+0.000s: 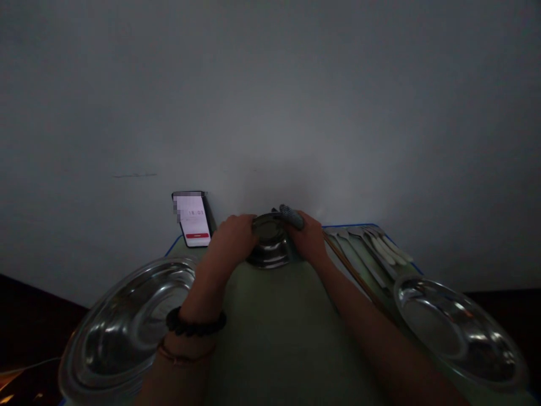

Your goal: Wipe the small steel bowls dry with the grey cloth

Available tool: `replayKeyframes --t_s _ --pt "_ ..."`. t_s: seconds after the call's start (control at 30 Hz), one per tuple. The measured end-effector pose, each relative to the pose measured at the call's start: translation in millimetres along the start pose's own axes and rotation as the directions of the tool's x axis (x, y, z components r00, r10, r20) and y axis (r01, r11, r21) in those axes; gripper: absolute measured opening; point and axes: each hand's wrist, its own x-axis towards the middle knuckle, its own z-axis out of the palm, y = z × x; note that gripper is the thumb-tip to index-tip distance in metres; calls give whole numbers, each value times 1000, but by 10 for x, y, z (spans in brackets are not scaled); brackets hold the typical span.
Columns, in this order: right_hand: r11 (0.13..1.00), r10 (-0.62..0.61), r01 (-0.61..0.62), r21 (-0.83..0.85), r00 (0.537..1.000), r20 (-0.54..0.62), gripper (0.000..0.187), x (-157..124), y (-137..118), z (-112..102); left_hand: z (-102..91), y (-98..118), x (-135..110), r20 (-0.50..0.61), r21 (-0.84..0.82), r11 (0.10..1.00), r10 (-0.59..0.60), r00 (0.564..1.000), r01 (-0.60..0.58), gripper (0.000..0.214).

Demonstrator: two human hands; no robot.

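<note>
A small round stainless steel plate [270, 248] is tilted up near the far edge of the table, between my two hands. My left hand [235, 238] is closed on its left rim, with the fingertips partly hidden behind it. Bunched in my right hand [309, 235] is a grey patterned cloth [291, 216], pressed against the plate's upper right rim. Some of the right fingers are hidden by the cloth and the plate. Whether the plate's lower edge touches the table is unclear in the dim light.
Large steel basins [127, 327] stand nested at left, beside my forearm. A lit phone [196, 225] leans on the wall behind. To the right lie chopsticks [353, 270], several spoons and forks [372, 254], and an oval steel dish [460, 332]. The wall [270, 113] borders the green tabletop [270, 332].
</note>
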Motion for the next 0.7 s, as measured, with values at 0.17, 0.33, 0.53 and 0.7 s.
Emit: replayKeyframes --t_s 0.17,0.33,0.53,0.7 --pt "748 366 -266 609 930 -43 34 61 -46 65 -203 -10 -15 -143 -158 987 -30 989 7 36" --pt "573 481 -304 761 877 -13 34 153 -103 -37 -197 44 -14 -234 -318 947 -42 971 -35 32" --pt "988 -26 29 148 999 -25 15 205 -230 -351 -199 57 -62 -225 -189 978 -128 966 85 37" --pt "933 -321 343 -110 930 177 42 106 -413 -278 -120 138 -79 -151 -77 993 -105 983 94 38"
